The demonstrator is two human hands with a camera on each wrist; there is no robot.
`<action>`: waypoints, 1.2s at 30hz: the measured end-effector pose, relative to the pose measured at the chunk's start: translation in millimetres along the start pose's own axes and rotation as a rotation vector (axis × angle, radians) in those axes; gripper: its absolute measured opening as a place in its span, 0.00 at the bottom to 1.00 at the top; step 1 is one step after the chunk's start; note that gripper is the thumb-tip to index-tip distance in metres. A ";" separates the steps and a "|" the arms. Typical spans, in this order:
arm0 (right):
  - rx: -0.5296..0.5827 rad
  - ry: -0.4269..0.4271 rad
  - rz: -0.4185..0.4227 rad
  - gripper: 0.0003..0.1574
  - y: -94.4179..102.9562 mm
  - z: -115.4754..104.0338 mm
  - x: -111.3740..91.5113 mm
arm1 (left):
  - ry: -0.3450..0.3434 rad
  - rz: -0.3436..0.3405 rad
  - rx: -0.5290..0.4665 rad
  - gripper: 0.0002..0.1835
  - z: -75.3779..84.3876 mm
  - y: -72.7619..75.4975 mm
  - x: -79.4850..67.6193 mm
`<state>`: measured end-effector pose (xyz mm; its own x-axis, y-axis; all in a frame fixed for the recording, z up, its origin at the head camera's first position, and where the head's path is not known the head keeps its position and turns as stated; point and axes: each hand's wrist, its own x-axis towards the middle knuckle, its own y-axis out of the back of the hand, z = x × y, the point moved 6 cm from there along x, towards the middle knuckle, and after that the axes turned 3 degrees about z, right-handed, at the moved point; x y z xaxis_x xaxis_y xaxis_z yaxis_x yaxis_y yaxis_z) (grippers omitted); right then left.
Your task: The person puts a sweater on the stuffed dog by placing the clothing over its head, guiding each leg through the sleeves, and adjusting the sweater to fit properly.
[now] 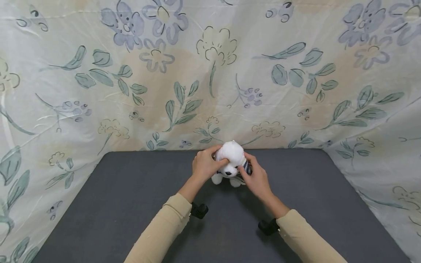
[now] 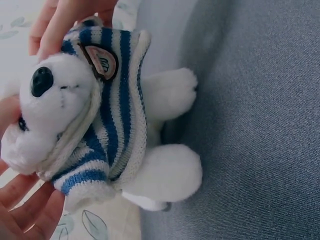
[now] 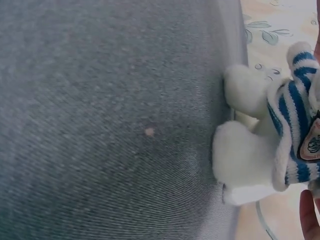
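Note:
A white plush dog [image 1: 232,152] sits upright near the table's far edge, its black nose turned toward me. It wears a knitted sweater [image 2: 117,105] with blue and white stripes and a chest patch [image 2: 102,61]. My left hand [image 1: 204,165] holds one side of its head, thumb lying across the face by an eye. On the opposite side, my right hand [image 1: 258,178] grips the head and sweater between thumb and fingers. The plush legs [image 3: 240,155] extend down to the tabletop in the right wrist view.
The dark grey table [image 1: 141,190] spreads around the toy. Behind it and along both sides hangs a floral cloth [image 1: 184,98]. Black wrist devices [image 1: 269,227] are strapped at both sleeve cuffs.

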<state>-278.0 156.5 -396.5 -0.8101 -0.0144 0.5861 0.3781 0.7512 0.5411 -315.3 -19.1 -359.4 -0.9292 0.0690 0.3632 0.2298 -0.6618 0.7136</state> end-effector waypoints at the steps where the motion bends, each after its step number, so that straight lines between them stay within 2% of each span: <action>1: -0.005 0.006 0.008 0.31 0.8 0.3 1.1 | 0.000 -0.002 0.000 0.26 -0.2 -0.2 0.0; 6: -0.022 -0.006 0.015 0.27 3.6 0.9 4.8 | -0.002 -0.008 -0.004 0.26 -0.4 0.1 -0.2; 16: -0.030 -0.139 -0.050 0.25 5.5 3.1 5.7 | -0.014 -0.009 -0.016 0.26 0.1 1.5 -2.2; 22: -0.027 -0.196 -0.055 0.23 3.7 7.1 3.8 | -0.020 -0.007 -0.019 0.27 -0.2 0.8 -2.5; 30: -0.043 -0.189 -0.033 0.24 1.1 14.5 1.4 | -0.035 0.009 -0.015 0.27 -0.4 -0.1 -1.9; 36: -0.088 -0.107 -0.021 0.25 -5.5 24.6 -4.8 | -0.028 0.011 -0.018 0.27 -1.3 0.8 -2.3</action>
<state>-287.2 168.6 -417.1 -0.8596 0.0450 0.5089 0.3948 0.6909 0.6057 -313.4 -20.8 -360.5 -0.9183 0.0821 0.3873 0.2343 -0.6758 0.6988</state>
